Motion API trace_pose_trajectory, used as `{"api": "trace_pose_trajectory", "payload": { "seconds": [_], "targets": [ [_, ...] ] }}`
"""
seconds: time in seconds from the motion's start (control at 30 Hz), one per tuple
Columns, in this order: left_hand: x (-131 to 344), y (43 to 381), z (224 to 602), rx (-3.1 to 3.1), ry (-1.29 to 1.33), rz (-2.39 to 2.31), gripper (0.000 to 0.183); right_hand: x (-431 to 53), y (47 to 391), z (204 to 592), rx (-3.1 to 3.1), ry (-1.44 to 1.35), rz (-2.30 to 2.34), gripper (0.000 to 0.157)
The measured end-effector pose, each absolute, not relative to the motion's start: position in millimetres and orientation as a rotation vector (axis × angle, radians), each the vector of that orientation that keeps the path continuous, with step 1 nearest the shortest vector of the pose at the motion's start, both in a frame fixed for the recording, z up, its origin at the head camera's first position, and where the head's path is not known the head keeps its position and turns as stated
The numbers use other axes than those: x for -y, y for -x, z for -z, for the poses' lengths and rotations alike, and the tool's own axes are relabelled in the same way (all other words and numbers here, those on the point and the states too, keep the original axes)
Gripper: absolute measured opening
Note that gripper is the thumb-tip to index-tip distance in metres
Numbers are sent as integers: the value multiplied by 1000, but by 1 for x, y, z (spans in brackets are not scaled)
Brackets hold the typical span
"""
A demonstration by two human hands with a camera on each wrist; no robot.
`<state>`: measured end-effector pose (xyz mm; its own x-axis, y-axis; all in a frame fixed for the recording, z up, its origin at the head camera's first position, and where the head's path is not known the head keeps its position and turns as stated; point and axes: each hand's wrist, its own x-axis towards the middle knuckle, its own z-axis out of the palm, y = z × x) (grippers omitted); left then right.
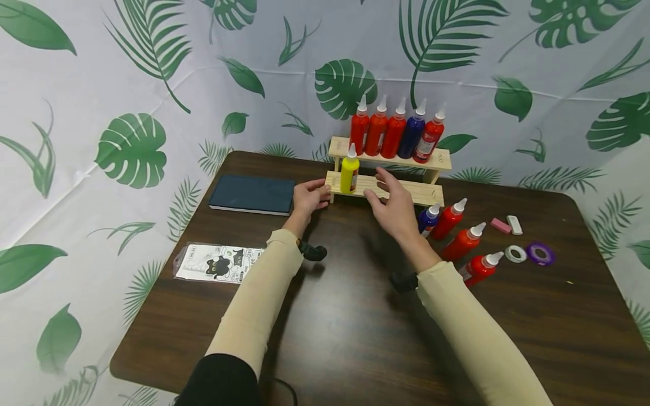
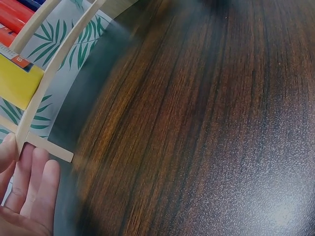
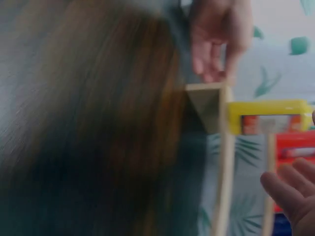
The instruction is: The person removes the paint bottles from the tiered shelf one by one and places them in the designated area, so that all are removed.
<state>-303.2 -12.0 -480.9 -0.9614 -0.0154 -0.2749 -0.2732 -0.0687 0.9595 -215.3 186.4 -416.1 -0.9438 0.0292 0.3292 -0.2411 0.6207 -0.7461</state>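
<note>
A two-tier wooden rack (image 1: pixel 421 192) stands at the back of the table. My left hand (image 1: pixel 311 197) holds the left end of its lower shelf, thumb above and fingers beneath in the left wrist view. On that shelf, near the left end, a yellow squeeze bottle (image 1: pixel 349 172) stands upright. My right hand (image 1: pixel 393 206) is in front of the lower shelf, right of the yellow bottle, fingers spread and holding nothing. Several red bottles (image 1: pixel 376 134) and a dark blue bottle (image 1: pixel 412 135) line the upper shelf.
Right of my right hand stand several red bottles (image 1: pixel 463 243) and a blue bottle (image 1: pixel 428 219). Beyond them lie erasers (image 1: pixel 501 225), a white tape roll (image 1: pixel 515 254) and a purple one (image 1: pixel 540 254). At left are a dark notebook (image 1: pixel 254 193) and a cat-print packet (image 1: pixel 218 262).
</note>
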Motion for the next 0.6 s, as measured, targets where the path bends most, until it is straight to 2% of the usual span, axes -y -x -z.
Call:
{"api": "trace_pose_trajectory", "payload": {
  "seconds": [0.27, 0.6],
  "targets": [
    [10, 303, 478, -2007, 328, -2147, 29, -167, 262, 430, 2616, -130, -1344, 67],
    [12, 303, 477, -2013, 340, -2136, 30, -151, 271, 437, 2601, -93, -1398, 53]
  ]
}}
